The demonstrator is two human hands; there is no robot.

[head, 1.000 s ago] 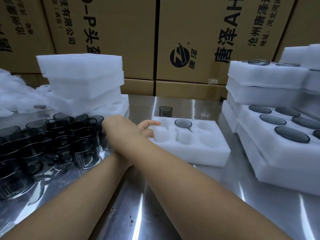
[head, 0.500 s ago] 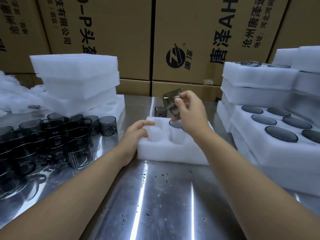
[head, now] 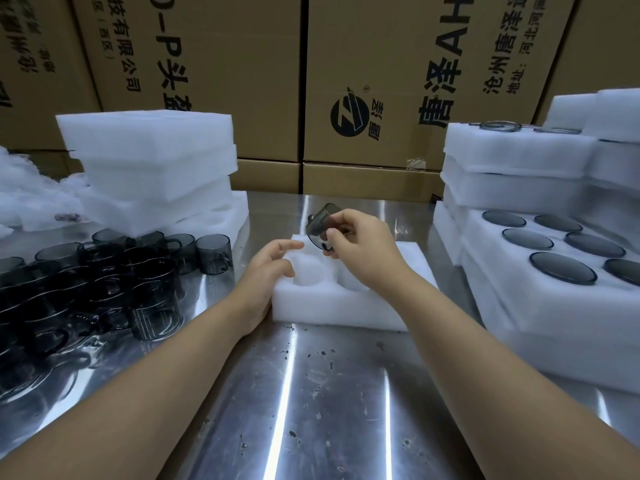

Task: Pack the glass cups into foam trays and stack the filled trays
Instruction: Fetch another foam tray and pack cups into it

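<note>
Right hand (head: 360, 251) raised, fingers pinched closed; left hand (head: 266, 271) lies loosely spread.

This is a packing station in a warehouse or factory. A wall of large brown cardboard cartons (head: 346, 81) printed with black Chinese text stands at the far side of a scuffed stainless-steel worktable (head: 311, 393). Stacked white foam trays (head: 156, 168) and dozens of smoky grey glass cups (head: 104, 271) crowd the left.
</note>
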